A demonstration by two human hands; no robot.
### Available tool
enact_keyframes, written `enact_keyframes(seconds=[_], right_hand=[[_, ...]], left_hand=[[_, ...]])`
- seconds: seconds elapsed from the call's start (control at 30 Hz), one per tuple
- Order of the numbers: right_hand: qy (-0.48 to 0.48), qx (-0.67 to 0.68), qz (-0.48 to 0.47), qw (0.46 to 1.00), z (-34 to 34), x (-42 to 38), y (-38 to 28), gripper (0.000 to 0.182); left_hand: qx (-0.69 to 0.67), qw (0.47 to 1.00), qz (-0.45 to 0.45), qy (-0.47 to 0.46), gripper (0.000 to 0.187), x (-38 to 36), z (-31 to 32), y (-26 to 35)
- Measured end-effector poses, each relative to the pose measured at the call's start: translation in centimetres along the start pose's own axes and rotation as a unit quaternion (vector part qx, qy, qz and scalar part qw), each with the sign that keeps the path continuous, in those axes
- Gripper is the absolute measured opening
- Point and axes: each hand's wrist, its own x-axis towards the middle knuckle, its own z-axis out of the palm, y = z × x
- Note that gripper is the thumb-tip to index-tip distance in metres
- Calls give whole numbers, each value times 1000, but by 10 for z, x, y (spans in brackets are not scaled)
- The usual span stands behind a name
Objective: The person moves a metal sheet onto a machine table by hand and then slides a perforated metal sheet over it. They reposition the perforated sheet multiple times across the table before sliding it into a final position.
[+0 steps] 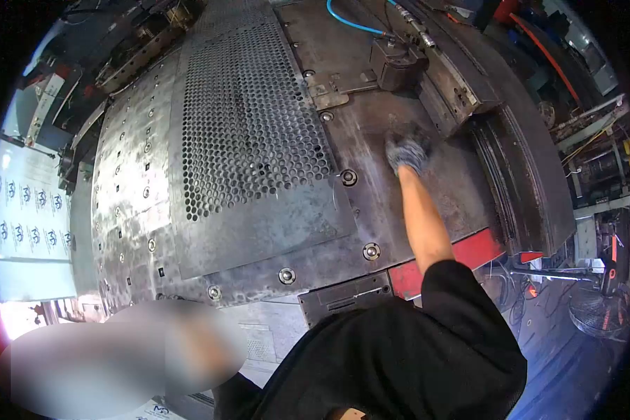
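My right hand (407, 151), in a grey knit glove, reaches far out with the arm straight. It rests on the dark steel machine table (392, 210), just in front of a black clamp block (399, 64). The glove is blurred, so I cannot make out the fingers or anything in them. A perforated metal sheet (248, 119) lies flat on the table to the left of the hand, about a hand's width away. My left hand is out of view.
A blue hose (350, 24) runs to the clamp block. A curved dark machine guard (525, 175) rises on the right, with a red bar (469, 255) at the table's front edge. Printed white sheets (28, 210) lie at the far left. A blurred patch covers the lower left.
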Motion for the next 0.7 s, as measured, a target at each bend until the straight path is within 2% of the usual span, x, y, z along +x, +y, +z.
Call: enact_keyframes(seconds=[0.03,0.07,0.1,0.17,0.2,0.23,0.27,0.3,0.33,0.37,0.4,0.43,0.47,0.5,0.57,0.63,0.67,0.7], right_hand=[[20,-8,-53,998,13,-7,28,92],[-14,-25,-46,999,-9,-27,44,92],[-47,-44,-40,997,-35,-53,62,93],[-23,-33,-43,998,-54,-101,107,90],[-25,-35,-27,999,-74,-127,125,90],[-26,-42,-15,999,-103,-152,137,89],[2,-53,-20,998,-128,-174,147,87],[21,-59,-29,998,-117,-196,193,91],[-62,16,63,996,-140,-214,211,97],[-37,-83,150,984,-118,-230,253,98],[21,-92,198,976,-102,-247,298,97],[85,272,200,937,-130,-259,284,91],[66,301,237,921,-133,-268,295,88],[41,260,275,925,-132,-278,309,85],[16,200,304,931,-126,-284,315,78],[16,167,316,934,-125,-283,304,72],[24,154,317,935,-124,-280,296,69],[33,144,320,936,-125,-275,285,66]], left_hand=[[-47,998,-31,-22,56,-6,-7,-1],[30,1000,0,8,55,7,8,-9],[104,994,-26,-4,56,36,46,-18],[253,964,-71,-40,58,88,114,-32],[105,993,-38,-45,62,87,99,-38],[-47,997,-13,-52,66,81,87,-47],[-158,984,14,-87,67,143,142,-60],[-254,960,52,-110,68,140,143,-59],[-358,920,88,-132,69,130,145,-67],[-568,775,227,-160,70,115,134,-81],[-511,838,114,-154,66,124,138,-79],[-447,880,-10,-160,65,139,153,-80],[-391,894,-127,-175,66,137,157,-81],[-401,890,-142,-166,66,120,141,-70],[-480,835,-235,-135,77,94,118,-56],[-473,794,-357,-139,83,70,83,-39],[-497,754,-410,-128,91,61,65,-32],[-499,753,-410,-125,91,64,64,-31]])
